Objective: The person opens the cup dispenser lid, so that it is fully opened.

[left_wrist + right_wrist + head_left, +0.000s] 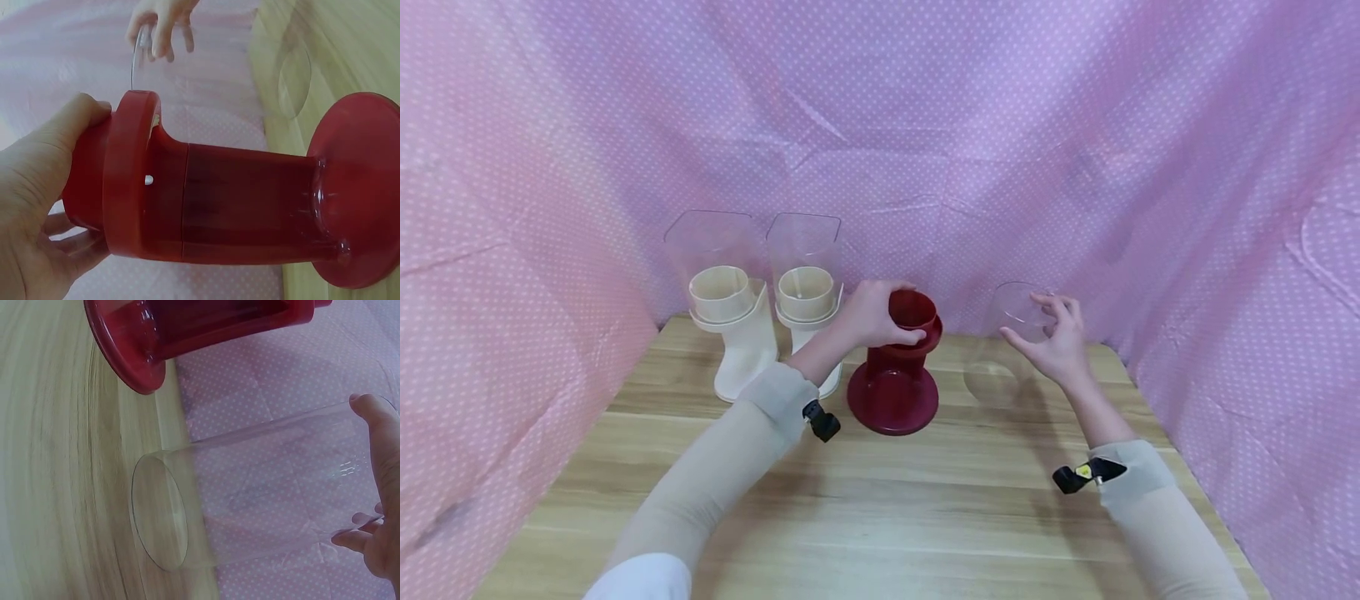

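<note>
My left hand [871, 315] grips a short red ring-shaped cup [917, 310] seated in the top holder of a glossy red stand [892, 406]. In the left wrist view, the thumb lies on one side of this cup [90, 169] and fingers curl round the other. The stand is upright on its round base. To its right, my right hand [1060, 346] holds a clear open cylinder [1000, 333] near its upper rim, thumb and fingers on opposite sides. The cylinder's lower rim is at or just above the tabletop; I cannot tell which.
Two cream stands [747, 358] with cream cups [720, 292] stand to the left, a clear panel or cylinder [711, 237] rising behind each. Pink dotted cloth [925, 100] surrounds the wooden table [925, 517] at the back and sides.
</note>
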The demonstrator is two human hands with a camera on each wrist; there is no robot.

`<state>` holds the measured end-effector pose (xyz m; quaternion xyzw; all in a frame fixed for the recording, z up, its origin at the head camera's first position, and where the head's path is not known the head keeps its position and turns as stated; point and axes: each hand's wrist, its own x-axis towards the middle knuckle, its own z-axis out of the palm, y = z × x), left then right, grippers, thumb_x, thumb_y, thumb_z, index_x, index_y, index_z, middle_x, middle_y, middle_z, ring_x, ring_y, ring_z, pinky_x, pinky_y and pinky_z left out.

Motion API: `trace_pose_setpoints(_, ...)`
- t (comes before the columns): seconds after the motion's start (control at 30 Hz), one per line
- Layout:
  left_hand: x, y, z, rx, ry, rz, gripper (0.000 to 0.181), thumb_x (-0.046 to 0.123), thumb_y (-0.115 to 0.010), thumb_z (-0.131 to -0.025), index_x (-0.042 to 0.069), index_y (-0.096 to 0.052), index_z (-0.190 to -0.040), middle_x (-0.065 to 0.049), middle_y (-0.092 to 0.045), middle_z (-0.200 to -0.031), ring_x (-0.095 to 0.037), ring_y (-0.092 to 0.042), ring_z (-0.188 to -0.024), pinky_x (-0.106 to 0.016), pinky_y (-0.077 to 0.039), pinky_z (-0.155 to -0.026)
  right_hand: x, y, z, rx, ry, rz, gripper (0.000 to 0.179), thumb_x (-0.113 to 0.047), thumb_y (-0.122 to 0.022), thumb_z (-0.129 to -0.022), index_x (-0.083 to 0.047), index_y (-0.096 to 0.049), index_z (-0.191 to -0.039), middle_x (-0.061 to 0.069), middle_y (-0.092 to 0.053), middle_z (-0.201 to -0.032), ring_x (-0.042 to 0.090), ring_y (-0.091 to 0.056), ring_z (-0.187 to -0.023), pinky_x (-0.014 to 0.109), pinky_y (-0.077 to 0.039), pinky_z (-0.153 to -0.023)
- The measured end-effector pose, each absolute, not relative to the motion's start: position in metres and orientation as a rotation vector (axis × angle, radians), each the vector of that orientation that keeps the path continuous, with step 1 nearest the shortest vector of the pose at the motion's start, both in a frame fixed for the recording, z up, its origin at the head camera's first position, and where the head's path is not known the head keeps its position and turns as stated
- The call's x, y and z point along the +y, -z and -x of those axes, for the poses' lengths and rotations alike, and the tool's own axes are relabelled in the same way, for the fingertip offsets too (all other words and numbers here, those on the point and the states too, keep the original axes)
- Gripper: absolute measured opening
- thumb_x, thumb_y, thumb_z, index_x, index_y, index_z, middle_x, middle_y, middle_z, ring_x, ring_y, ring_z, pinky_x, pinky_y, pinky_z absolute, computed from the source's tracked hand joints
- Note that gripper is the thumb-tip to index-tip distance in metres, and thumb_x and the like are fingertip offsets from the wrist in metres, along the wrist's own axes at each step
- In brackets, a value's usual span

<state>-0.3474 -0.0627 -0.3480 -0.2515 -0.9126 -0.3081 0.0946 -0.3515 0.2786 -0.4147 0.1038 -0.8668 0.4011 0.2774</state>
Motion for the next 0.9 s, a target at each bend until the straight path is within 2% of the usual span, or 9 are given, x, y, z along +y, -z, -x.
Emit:
trace_pose_setpoints(0.27, -0.063, 0.345, 0.361, -2.769, 0.925, 0.676, 0.074, 0.039, -0.090, -0.082, 0.009, -0.064, -0.143, -0.011, -0.073, -0.130, -0.027, -0.069, -0.119, -0.039, -0.062, -0.098, 0.275, 0.414, 0.351, -2.312, -1.056, -0.306, 0.074, -0.017, -0.096, -0.074, 0.001, -0.062, -0.138, 0.030, -0.046, -0.142, 0.039, -0.056, -0.128, 0.055, -0.056, -0.091)
trace_pose_setpoints(0.4, -0.062, 0.344, 0.365, -2.780, 0.857, 0.665, 0.076, 0.042, -0.089, -0.082, 0.009, -0.062, -0.145, -0.011, -0.072, -0.132, -0.029, -0.067, -0.122, -0.041, -0.061, -0.100, 0.274, 0.414, 0.351, -2.312, -1.040, -0.312, 0.074, -0.018, -0.097, -0.074, 0.000, -0.063, -0.138, 0.028, -0.047, -0.140, 0.038, -0.056, -0.126, 0.041, -0.057, -0.088)
trace_pose_setpoints(0.5, -0.062, 0.343, 0.367, -2.787, 0.839, 0.659, 0.074, 0.042, -0.088, -0.083, 0.010, -0.062, -0.145, -0.011, -0.072, -0.131, -0.029, -0.066, -0.123, -0.041, -0.060, -0.101, 0.273, 0.415, 0.350, -2.313, -1.035, -0.331, 0.074, -0.019, -0.097, -0.074, -0.001, -0.063, -0.138, 0.026, -0.048, -0.141, 0.039, -0.057, -0.124, 0.026, -0.054, -0.084)
trace_pose_setpoints(0.6, -0.062, 0.344, 0.369, -2.787, 0.860, 0.655, 0.073, 0.041, -0.088, -0.083, 0.011, -0.062, -0.144, -0.010, -0.073, -0.130, -0.029, -0.067, -0.122, -0.041, -0.060, -0.101, 0.271, 0.415, 0.349, -2.318, -1.034, -0.356, 0.074, -0.019, -0.097, -0.075, -0.003, -0.063, -0.139, 0.025, -0.049, -0.142, 0.039, -0.056, -0.123, 0.019, -0.051, -0.084)
trace_pose_setpoints(0.7, -0.062, 0.344, 0.369, -2.777, 0.861, 0.670, 0.073, 0.041, -0.086, -0.085, 0.011, -0.059, -0.147, -0.010, -0.072, -0.132, -0.029, -0.066, -0.124, -0.042, -0.060, -0.102, 0.269, 0.412, 0.347, -2.337, -1.021, -0.368, 0.073, -0.020, -0.096, -0.077, -0.004, -0.063, -0.140, 0.025, -0.050, -0.142, 0.039, -0.055, -0.125, 0.030, -0.055, -0.090)
trace_pose_setpoints(0.77, -0.061, 0.345, 0.367, -2.764, 0.838, 0.685, 0.077, 0.043, -0.084, -0.086, 0.012, -0.056, -0.150, -0.011, -0.068, -0.138, -0.030, -0.064, -0.129, -0.043, -0.059, -0.104, 0.270, 0.409, 0.345, -2.360, -0.999, -0.366, 0.075, -0.021, -0.096, -0.076, -0.004, -0.061, -0.140, 0.026, -0.050, -0.142, 0.042, -0.052, -0.129, 0.048, -0.053, -0.101)
trace_pose_setpoints(0.83, -0.060, 0.343, 0.362, -2.738, 0.814, 0.706, 0.080, 0.045, -0.083, -0.087, 0.013, -0.052, -0.154, -0.011, -0.064, -0.145, -0.031, -0.060, -0.135, -0.046, -0.058, -0.107, 0.270, 0.404, 0.343, -2.377, -0.975, -0.361, 0.079, -0.022, -0.096, -0.074, -0.003, -0.059, -0.142, 0.028, -0.048, -0.145, 0.045, -0.047, -0.137, 0.065, -0.045, -0.110)
trace_pose_setpoints(0.9, -0.061, 0.337, 0.353, -2.700, 0.788, 0.740, 0.082, 0.046, -0.082, -0.087, 0.015, -0.050, -0.156, -0.010, -0.059, -0.152, -0.031, -0.056, -0.141, -0.049, -0.057, -0.110, 0.271, 0.398, 0.341, -2.386, -0.952, -0.348, 0.086, -0.025, -0.096, -0.072, -0.005, -0.056, -0.145, 0.029, -0.045, -0.150, 0.047, -0.040, -0.146, 0.072, -0.035, -0.119)
